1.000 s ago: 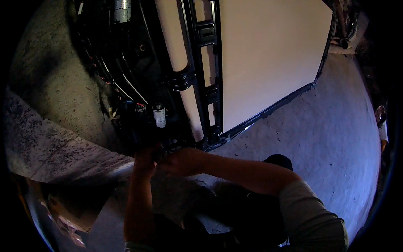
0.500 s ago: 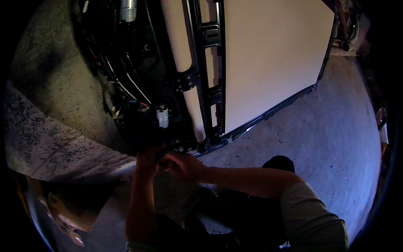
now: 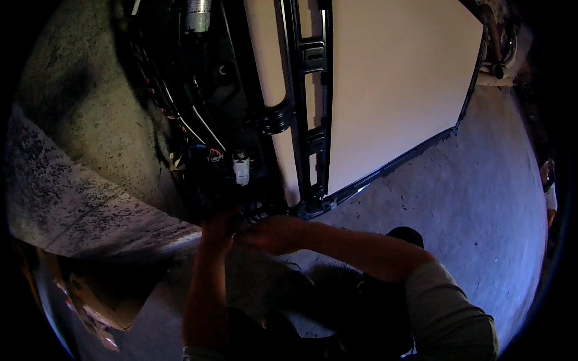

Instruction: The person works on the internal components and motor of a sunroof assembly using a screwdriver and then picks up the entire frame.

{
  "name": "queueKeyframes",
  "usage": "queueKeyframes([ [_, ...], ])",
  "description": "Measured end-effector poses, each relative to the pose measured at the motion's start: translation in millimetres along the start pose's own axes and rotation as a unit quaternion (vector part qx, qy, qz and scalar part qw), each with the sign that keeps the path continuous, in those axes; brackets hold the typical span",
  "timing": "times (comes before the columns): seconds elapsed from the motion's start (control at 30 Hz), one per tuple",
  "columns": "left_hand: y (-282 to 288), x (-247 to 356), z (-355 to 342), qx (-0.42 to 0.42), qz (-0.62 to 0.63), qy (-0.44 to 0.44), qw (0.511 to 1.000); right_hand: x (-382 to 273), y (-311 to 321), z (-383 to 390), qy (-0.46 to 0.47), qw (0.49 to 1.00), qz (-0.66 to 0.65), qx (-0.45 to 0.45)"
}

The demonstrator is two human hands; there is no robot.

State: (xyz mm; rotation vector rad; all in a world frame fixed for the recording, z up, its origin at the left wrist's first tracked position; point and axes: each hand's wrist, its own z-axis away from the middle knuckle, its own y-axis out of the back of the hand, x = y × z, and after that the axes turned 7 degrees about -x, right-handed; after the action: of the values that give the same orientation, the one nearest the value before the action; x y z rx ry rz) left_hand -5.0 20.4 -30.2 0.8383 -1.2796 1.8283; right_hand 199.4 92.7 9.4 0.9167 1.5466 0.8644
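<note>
My left hand (image 3: 218, 230) and my right hand (image 3: 271, 234) meet at the lower end of a dark assembly (image 3: 220, 102) of black housing, cables and metal frame. The fingers of both curl in around a small spot in shadow, and whatever they hold is too dark to make out. Just above them sit a small white cylinder (image 3: 242, 171) and a wire connector (image 3: 215, 155) with coloured wires. A bigger silver cylinder (image 3: 197, 15) is higher up. To the right, a black slotted frame (image 3: 313, 54) borders a large cream panel (image 3: 403, 90).
Rough concrete ground (image 3: 84, 108) lies at left, with a speckled, paler ledge (image 3: 90, 210) below it. A torn cardboard piece (image 3: 108, 295) is at lower left. Smooth grey floor (image 3: 481, 192) extends at right. Metal pipes (image 3: 500, 66) stand beyond the panel.
The assembly and panel sit a little farther right in the view. My hands have shifted slightly right with them and stay together at the lower end, fingers moving a little.
</note>
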Motion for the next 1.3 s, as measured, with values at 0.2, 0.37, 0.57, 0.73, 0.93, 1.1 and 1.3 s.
queueKeyframes([
  [0.2,-26.1,19.0,11.5,0.062,-0.045,0.01,0.997,-16.6,16.9,-4.9,0.039,0.985,0.099,0.136],
  [0.37,-38.6,29.3,22.2,0.039,-0.366,-0.063,0.928,-25.2,11.7,-5.0,-0.039,0.987,0.028,0.154],
  [0.57,-31.0,25.7,16.3,0.015,-0.579,-0.18,0.795,-46.6,-0.6,-7.6,-0.184,0.926,-0.259,0.206],
  [0.73,3.4,7.6,11.3,-0.009,-0.606,-0.258,0.752,-57.5,-6.1,-10.1,-0.173,0.816,-0.49,0.253],
  [0.93,4.2,4.6,10.4,-0.009,-0.614,-0.304,0.729,-18.9,-10.0,1.7,-0.112,0.802,-0.581,0.078],
  [1.1,15.6,-8.7,8.1,0.026,-0.547,-0.223,0.806,-24.4,49.6,-4.4,-0.139,0.911,-0.388,0.002],
  [1.3,11.8,-16.5,6.3,0.03,-0.512,-0.301,0.804,-45.5,48.7,-10.7,-0.27,0.757,-0.594,0.039],
])
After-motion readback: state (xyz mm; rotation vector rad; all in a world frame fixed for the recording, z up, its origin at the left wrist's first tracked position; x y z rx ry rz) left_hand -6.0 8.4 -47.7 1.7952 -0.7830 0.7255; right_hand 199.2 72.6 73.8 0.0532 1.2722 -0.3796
